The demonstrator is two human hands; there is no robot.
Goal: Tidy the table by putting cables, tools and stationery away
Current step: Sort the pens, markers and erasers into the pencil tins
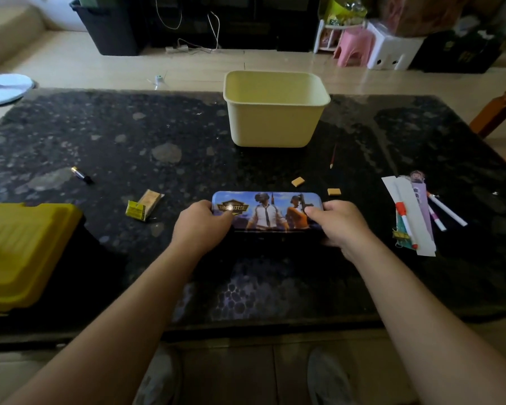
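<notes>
Gripping the pencil case (268, 210) at both ends, left hand (200, 226) and right hand (338, 225) clamp it on the table (100, 135). Lid appears closed; opening it likely comes next, before loading the erasers (298, 181) and pencil (333, 156).

A printed pencil case (268, 210) is held flat on the dark stone desk (100, 135), its ends gripped by the left hand (200, 226) and the right hand (338, 223), thumbs laid on the lid. Behind it, a pale yellow bin (275, 109) is set upright. Two tan eraser pieces (298, 181) and a red pencil (333, 156) are seen between them. A battery (81, 173) and a yellow-wrapped block (144, 205) are placed to the left, and markers (447, 210) on paper strips (415, 217) to the right.
</notes>
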